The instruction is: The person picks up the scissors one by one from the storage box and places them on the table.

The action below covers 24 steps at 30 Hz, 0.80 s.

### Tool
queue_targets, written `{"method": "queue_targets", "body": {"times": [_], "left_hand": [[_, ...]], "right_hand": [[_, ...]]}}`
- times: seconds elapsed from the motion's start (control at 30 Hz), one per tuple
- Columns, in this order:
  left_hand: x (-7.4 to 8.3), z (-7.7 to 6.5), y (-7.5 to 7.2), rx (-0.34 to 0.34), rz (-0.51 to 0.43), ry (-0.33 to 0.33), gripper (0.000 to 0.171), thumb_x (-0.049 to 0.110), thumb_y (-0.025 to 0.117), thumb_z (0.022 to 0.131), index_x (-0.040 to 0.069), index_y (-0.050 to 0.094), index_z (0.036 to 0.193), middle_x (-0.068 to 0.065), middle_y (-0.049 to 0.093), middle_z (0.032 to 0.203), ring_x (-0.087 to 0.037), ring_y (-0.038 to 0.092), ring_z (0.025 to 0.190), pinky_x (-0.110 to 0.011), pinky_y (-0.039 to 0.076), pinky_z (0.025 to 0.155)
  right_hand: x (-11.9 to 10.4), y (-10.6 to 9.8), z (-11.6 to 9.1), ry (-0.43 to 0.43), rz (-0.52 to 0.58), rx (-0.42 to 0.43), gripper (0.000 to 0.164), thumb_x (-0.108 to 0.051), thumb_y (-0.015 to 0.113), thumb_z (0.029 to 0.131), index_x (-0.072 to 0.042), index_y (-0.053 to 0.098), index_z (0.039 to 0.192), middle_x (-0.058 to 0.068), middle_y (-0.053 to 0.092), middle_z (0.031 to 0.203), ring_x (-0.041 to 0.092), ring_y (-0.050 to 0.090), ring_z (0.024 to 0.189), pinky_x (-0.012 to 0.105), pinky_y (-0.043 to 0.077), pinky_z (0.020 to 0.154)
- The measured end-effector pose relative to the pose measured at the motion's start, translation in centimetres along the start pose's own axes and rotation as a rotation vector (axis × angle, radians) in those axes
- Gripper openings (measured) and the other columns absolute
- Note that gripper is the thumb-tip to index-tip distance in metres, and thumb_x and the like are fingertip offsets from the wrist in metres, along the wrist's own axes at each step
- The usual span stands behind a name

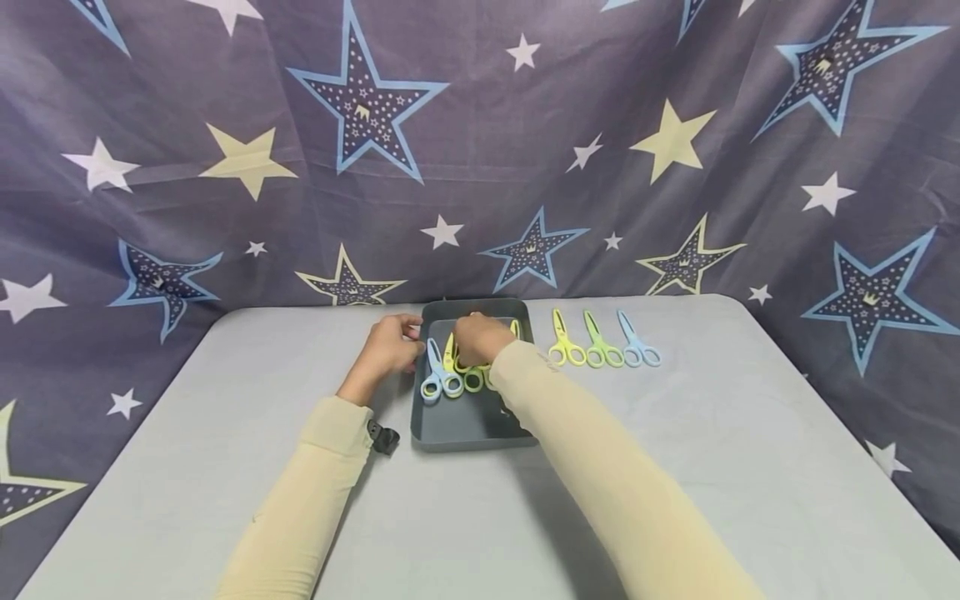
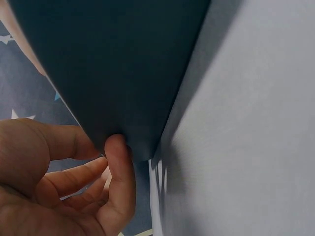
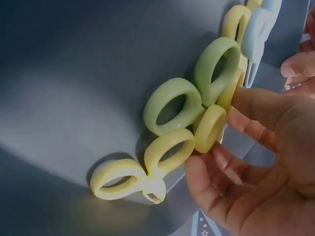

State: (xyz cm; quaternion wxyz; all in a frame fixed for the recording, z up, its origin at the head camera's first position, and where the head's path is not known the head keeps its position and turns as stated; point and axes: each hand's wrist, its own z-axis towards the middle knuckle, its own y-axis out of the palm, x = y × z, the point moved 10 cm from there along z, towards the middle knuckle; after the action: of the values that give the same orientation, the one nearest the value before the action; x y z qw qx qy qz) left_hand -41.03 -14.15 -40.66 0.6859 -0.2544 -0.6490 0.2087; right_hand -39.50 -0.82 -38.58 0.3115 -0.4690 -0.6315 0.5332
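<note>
Inside a dark grey rectangular tray (image 1: 465, 427), probably rigid plastic, the right hand (image 1: 480, 337) pinches a pair of yellow ring-handled scissors (image 3: 201, 137) by its handle. The left hand (image 1: 390, 346) holds the tray at its far left corner, fingers bent about the edge.

The scissors look light, stiff and smooth, perhaps a little slippery but hardly fragile; the thick handle rings seem the best hold, though overlapping rings could drag a neighbour along.

In the tray I count one pair of blue scissors (image 1: 438, 369) at the left, one pair of green scissors (image 3: 203, 78) and at least two yellow pairs; the overlap hides the exact number. Three more lie right of the tray, left to right: one yellow pair (image 1: 562, 340), one green pair (image 1: 597, 340), one blue pair (image 1: 633, 340).
</note>
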Motion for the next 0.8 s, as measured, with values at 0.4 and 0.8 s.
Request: {"method": "queue_targets", "body": {"times": [0.4,0.8], "left_hand": [[0.1,0.0,0.0,-0.003,0.0,0.003,0.054,-0.003,0.064,0.085,-0.005,0.058,0.139,-0.023,0.066,0.112,-0.02,0.069,0.067,-0.029,0.065,0.056],[0.1,-0.1,0.0,0.002,0.005,-0.001,0.053,-0.003,0.064,0.086,-0.005,0.058,0.138,-0.022,0.065,0.111,-0.017,0.067,0.063,-0.029,0.064,0.055]], "right_hand": [[-0.7,0.7,0.6,-0.036,-0.116,-0.03,0.009,-0.01,0.068,0.089,-0.011,0.069,0.097,0.01,0.068,0.11,0.024,0.062,0.09,0.035,0.057,0.071],[-0.2,0.3,-0.5,-0.105,-0.166,-0.033,0.005,-0.018,0.071,0.093,-0.013,0.071,0.093,0.002,0.067,0.091,0.019,0.061,0.081,0.033,0.057,0.072]]}}
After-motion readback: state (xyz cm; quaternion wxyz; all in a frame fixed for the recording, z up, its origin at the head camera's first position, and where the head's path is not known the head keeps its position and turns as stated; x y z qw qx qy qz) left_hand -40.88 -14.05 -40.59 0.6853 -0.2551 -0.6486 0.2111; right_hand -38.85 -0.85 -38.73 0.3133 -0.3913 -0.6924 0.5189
